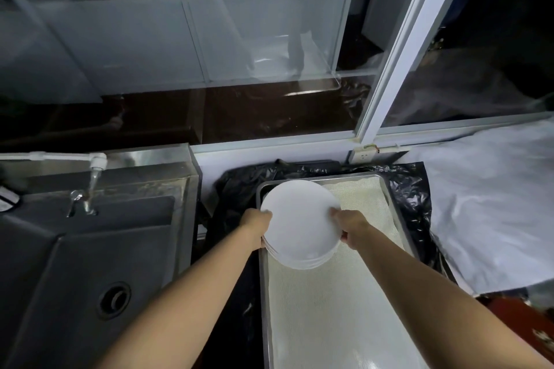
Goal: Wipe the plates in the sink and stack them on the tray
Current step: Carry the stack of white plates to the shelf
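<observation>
- a stack of white plates (299, 225) sits over the far left corner of the tray (398, 213), right of the sink (90, 263).
- the left hand (257, 226) grips the stack's left rim, the right hand (350, 226) its right rim, fingers curled round the edges.
- both hands look equally near; whether the stack rests on the liner cannot be told.

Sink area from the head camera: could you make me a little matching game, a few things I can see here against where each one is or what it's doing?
Things:
1. stack of white plates
2. tray
3. tap
4. drain

States or places:
A. running water
B. lined with a pale mesh mat, lying on black plastic
C. in the floor of the dark sink
D. held at both edges by the left hand and right hand

Pairs: 1-D, 2-B, 3-A, 4-C
</observation>
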Demonstrator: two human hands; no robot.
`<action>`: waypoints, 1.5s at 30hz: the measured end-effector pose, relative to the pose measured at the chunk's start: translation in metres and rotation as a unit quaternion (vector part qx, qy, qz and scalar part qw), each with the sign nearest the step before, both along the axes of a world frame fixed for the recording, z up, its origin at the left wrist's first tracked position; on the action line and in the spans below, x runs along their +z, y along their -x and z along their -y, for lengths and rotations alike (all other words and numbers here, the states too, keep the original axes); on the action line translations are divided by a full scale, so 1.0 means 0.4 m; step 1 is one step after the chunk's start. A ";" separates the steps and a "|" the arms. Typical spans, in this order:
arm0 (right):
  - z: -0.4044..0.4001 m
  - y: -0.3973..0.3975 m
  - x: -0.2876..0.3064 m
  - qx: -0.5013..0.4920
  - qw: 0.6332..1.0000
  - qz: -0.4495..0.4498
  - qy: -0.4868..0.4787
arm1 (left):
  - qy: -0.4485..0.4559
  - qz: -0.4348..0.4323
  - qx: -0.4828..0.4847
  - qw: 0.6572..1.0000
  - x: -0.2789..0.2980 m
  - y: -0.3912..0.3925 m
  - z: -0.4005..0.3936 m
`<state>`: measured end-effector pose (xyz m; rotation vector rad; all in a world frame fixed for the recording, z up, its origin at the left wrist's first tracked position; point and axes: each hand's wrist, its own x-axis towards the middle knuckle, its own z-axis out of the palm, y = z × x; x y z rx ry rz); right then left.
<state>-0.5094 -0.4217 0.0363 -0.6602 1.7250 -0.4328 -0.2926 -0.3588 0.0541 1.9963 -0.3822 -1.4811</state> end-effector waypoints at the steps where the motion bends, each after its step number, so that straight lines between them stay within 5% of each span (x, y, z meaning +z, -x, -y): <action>1: -0.004 -0.002 0.002 0.003 1.000 -0.006 0.005 | -0.004 -0.001 0.002 1.000 -0.006 0.001 -0.005; 10: -0.035 0.025 0.042 -0.007 0.999 0.030 0.021 | 0.025 0.025 0.007 0.999 -0.045 0.010 -0.002; 31: -0.388 -0.107 0.326 0.005 0.996 0.080 0.036 | 0.007 -0.043 0.043 0.998 0.229 -0.108 -0.375; 45: -0.812 -0.439 0.372 0.299 0.945 0.133 -0.024 | 0.041 -0.047 0.301 0.952 0.269 -0.276 -1.107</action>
